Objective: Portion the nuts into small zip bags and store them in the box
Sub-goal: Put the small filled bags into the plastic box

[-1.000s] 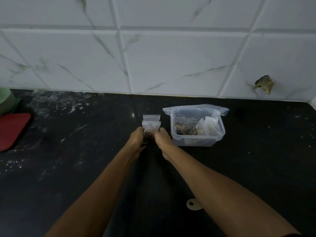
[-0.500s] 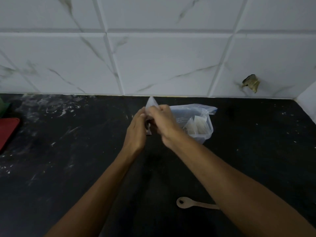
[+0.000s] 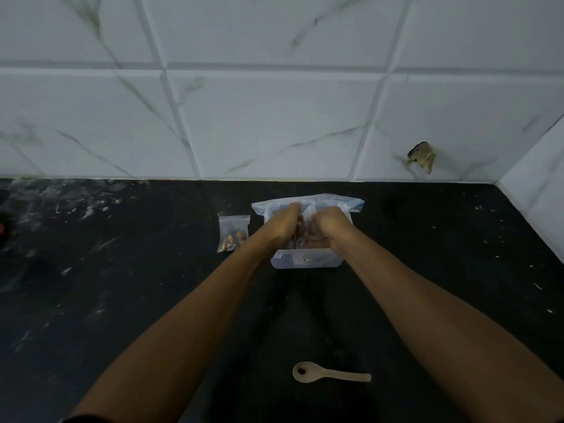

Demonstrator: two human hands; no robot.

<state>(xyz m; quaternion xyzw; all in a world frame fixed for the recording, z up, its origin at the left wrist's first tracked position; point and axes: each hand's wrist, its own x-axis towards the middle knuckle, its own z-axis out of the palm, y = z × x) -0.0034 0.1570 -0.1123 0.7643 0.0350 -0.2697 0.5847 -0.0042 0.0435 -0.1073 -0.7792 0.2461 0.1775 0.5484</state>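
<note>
Two hands, left (image 3: pixel 282 228) and right (image 3: pixel 331 228), reach into one clear box (image 3: pixel 306 261) at frame centre, fingers curled among the large zip bag (image 3: pixel 335 201); what they hold, cannot tell. Risk: tugging could tip the light box or spill nuts. Counted: one box, one large bag, one filled small bag (image 3: pixel 233 233) left of the box, one spoon (image 3: pixel 329 373) lower centre.
</note>
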